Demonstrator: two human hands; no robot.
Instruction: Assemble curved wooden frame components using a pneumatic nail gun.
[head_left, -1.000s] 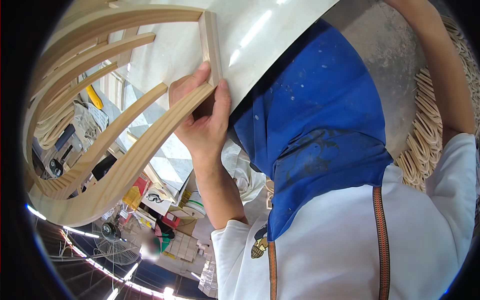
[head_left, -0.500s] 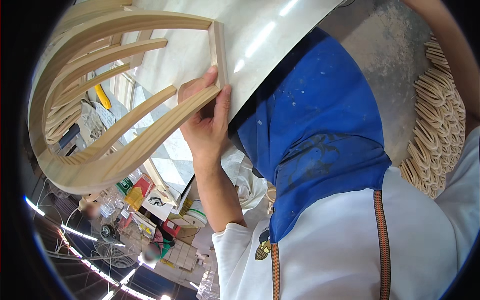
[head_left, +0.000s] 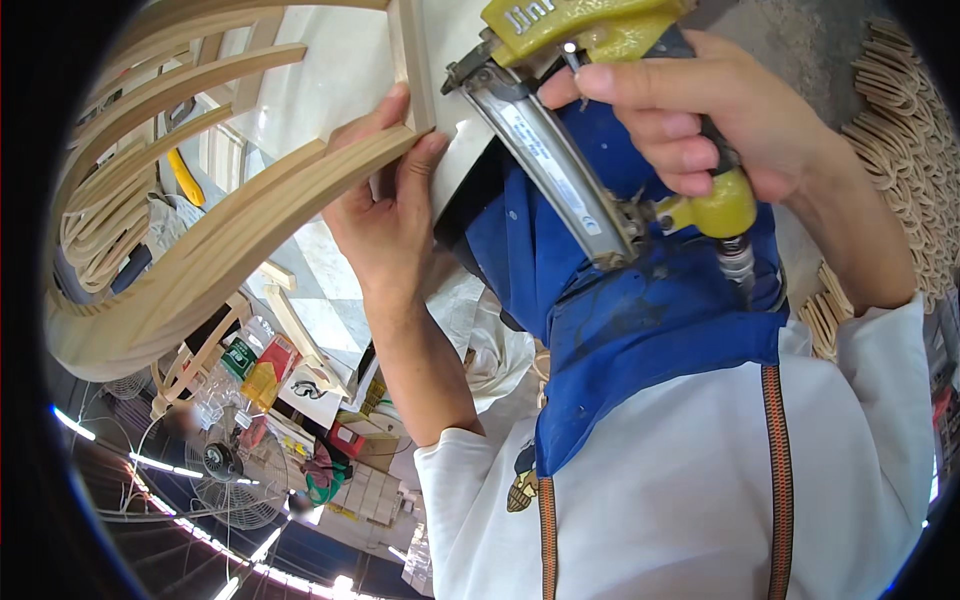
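Note:
A curved pale wooden frame (head_left: pixel 250 230) reaches from the left across a white worktable (head_left: pixel 345 65). My left hand (head_left: pixel 375 240) grips its near corner, where the end of a bent rail meets a straight wooden crosspiece (head_left: pixel 410 70); the thumb and fingers lie on either side of the joint. My right hand (head_left: pixel 715 115) is wrapped round the handle of a yellow-green nail gun (head_left: pixel 560 165), the index finger by the trigger. The gun's nose is just right of the crosspiece, apart from it, and its silver magazine slants down over my blue apron (head_left: pixel 640 340).
Many bent wooden pieces (head_left: pixel 890 160) are stacked on the floor at the right. More curved wood (head_left: pixel 105 235) and a yellow-handled tool (head_left: pixel 184 178) lie beyond the frame at the left. A fan (head_left: pixel 222 460) and cluttered supplies (head_left: pixel 265 375) stand at the lower left.
My right hand has come in from the upper right with the nail gun, towards the frame's corner. My left hand and the frame have shifted slightly left and up in view.

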